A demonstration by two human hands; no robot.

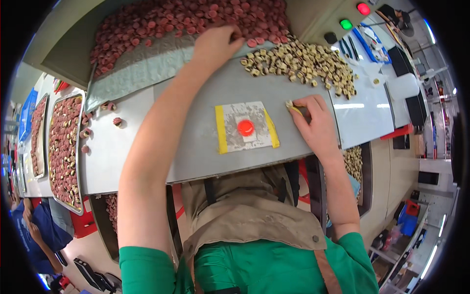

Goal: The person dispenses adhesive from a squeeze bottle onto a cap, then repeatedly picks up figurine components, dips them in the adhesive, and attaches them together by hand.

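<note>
Your left hand [215,46] reaches up into the heap of red caps [186,19], fingers curled loosely over a few; whether any are actually held is hidden. Your right hand [313,120] pinches one cream-coloured liner disc [290,104] near the cream pile [303,63], presumably for fitting. One red cap [246,127] sits on the taped pad [245,127], centred on the worktop [196,147]. Side trays [66,147] blur at the rim.
</note>
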